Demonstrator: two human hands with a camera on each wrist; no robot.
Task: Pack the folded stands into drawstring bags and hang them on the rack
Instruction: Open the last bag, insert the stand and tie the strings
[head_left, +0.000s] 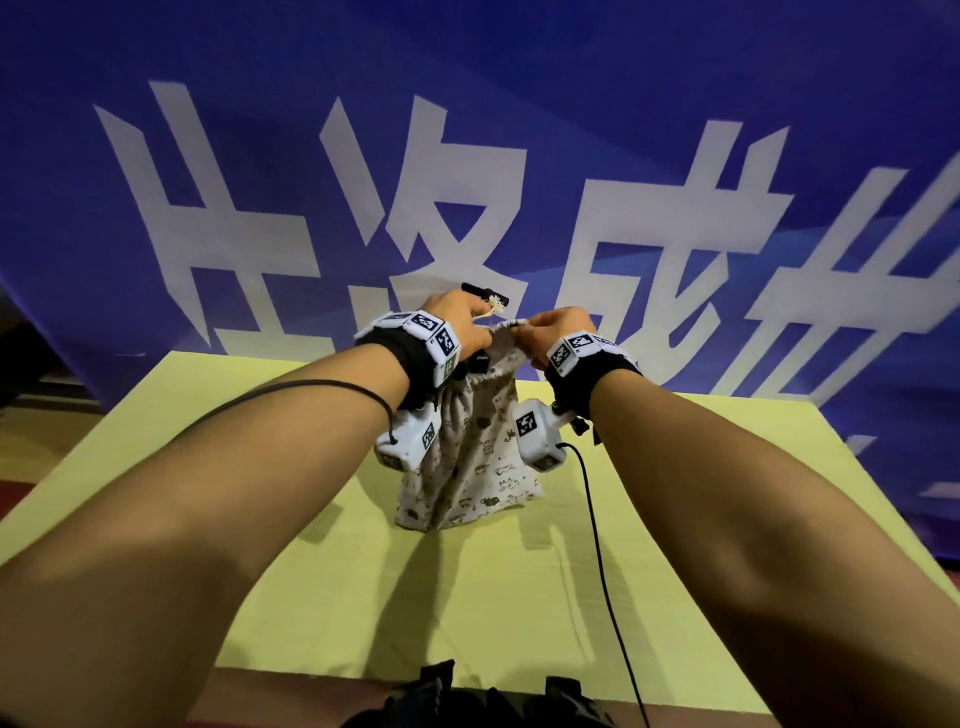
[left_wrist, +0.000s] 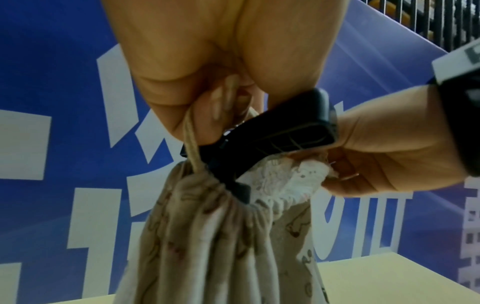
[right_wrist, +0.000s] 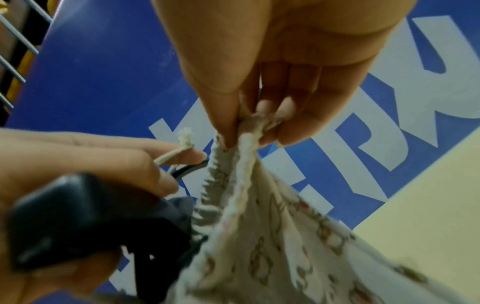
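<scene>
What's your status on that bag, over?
Left hand grips the drawstring; right hand pinches the bag rim. Black stand sticks out of the cinched mouth. Bag not yet closed.

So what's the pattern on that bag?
Pale cream drawstring bag printed with tiny brown animal-like doodles, clearest in the head view.

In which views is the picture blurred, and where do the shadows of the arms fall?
Head view: sharp in the middle, the banner's letters stretched by the wide lens; both arms cast dark shadows on the yellow table. Left wrist view: the drawstring bag is soft, the black stand clearer. Right wrist view: the stand and the left hand are blurred.
</scene>
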